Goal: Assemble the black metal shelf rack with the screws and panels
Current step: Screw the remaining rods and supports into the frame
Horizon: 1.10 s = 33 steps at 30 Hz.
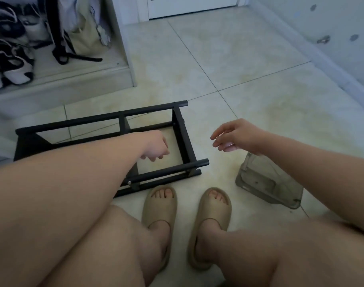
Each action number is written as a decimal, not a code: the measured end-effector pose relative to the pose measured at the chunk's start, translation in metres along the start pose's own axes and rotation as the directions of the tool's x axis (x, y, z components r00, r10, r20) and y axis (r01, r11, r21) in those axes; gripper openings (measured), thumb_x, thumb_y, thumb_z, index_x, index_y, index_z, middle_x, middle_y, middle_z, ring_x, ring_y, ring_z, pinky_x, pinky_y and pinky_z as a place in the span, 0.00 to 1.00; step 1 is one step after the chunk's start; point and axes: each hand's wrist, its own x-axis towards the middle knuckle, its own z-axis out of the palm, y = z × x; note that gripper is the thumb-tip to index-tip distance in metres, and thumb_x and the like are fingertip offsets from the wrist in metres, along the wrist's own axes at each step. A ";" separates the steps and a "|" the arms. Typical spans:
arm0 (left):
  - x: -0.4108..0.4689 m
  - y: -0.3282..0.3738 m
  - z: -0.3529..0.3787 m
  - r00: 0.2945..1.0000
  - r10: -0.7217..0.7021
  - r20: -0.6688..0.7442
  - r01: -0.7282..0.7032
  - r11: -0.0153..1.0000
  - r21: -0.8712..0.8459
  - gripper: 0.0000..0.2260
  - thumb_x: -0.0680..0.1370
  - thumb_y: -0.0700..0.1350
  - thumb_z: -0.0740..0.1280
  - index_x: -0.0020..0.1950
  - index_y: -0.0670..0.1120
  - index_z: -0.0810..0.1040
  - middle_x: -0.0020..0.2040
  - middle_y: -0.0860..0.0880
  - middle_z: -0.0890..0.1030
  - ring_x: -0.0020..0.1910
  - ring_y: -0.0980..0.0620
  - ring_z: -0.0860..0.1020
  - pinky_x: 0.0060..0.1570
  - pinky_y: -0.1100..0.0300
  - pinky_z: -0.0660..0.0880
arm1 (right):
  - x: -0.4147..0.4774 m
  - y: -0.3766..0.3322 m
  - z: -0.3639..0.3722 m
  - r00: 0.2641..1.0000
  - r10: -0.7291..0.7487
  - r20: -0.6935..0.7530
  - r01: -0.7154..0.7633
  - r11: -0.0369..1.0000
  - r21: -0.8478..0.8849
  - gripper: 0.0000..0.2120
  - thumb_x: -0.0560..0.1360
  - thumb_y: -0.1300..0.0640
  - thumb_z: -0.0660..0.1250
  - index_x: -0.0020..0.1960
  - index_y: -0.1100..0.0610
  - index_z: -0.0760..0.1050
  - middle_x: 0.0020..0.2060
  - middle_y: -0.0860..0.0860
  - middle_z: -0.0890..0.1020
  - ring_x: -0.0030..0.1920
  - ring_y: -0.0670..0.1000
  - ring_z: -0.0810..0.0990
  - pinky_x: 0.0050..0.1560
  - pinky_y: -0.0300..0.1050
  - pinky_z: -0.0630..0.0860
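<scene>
The black metal rack frame (180, 129) lies on its side on the tiled floor in front of my feet. A silver screw (129, 182) shows on a bracket of its near bar. My left hand (156, 146) hangs over the frame's right opening, back up, fingers loosely curled downward; nothing shows in them. My right hand (232, 135) hovers right of the frame's end, apart from it, palm down with relaxed, spread fingers and nothing held. No loose panels are in view.
A translucent grey plastic container (268, 183) lies on the floor under my right forearm. My feet in beige slides (159, 206) sit just before the frame. A low ledge with shoes (11, 67) and bags stands at the back left; a wall runs along the right.
</scene>
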 end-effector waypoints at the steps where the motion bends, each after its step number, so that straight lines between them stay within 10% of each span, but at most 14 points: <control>1: 0.011 0.002 0.001 1.000 0.016 0.000 -0.016 0.999 0.031 0.10 0.82 0.47 0.63 0.61 0.46 0.78 0.51 0.48 0.84 0.50 0.48 0.83 0.51 0.51 0.80 | 0.011 0.005 0.003 1.000 0.014 0.012 -0.014 1.000 -0.013 0.06 0.78 0.66 0.68 0.49 0.58 0.83 0.41 0.53 0.88 0.38 0.47 0.84 0.47 0.42 0.84; 5: 0.055 0.013 0.018 0.996 0.044 0.081 -0.049 0.997 0.062 0.12 0.83 0.46 0.62 0.63 0.45 0.79 0.52 0.49 0.84 0.52 0.47 0.83 0.53 0.50 0.80 | 0.048 0.034 0.026 1.000 0.030 0.011 -0.030 0.999 0.044 0.09 0.79 0.67 0.66 0.46 0.57 0.83 0.37 0.51 0.87 0.37 0.47 0.83 0.45 0.41 0.83; 20: 0.144 -0.020 0.095 0.972 0.095 0.217 0.073 0.751 -0.657 0.17 0.84 0.53 0.59 0.57 0.43 0.82 0.50 0.50 0.87 0.45 0.44 0.86 0.38 0.59 0.82 | 0.074 0.131 0.075 0.987 -0.140 -0.075 0.158 0.806 0.570 0.14 0.79 0.69 0.63 0.47 0.56 0.84 0.37 0.53 0.83 0.36 0.49 0.80 0.44 0.41 0.78; 29: 0.153 -0.019 0.102 0.975 0.141 0.174 0.004 0.767 -0.641 0.18 0.82 0.55 0.64 0.57 0.41 0.80 0.51 0.46 0.86 0.40 0.45 0.86 0.39 0.54 0.82 | 0.052 0.152 0.085 0.978 -0.201 0.049 0.160 0.887 0.434 0.07 0.79 0.66 0.65 0.53 0.59 0.80 0.39 0.53 0.84 0.40 0.50 0.81 0.44 0.54 0.77; 33: 0.156 -0.019 0.109 0.988 0.125 0.092 -0.042 0.787 -0.616 0.19 0.82 0.55 0.64 0.55 0.39 0.79 0.49 0.40 0.85 0.36 0.44 0.85 0.36 0.55 0.79 | 0.054 0.151 0.088 0.980 -0.195 0.028 0.166 0.894 0.415 0.10 0.80 0.71 0.63 0.51 0.59 0.78 0.38 0.53 0.84 0.39 0.50 0.81 0.45 0.45 0.80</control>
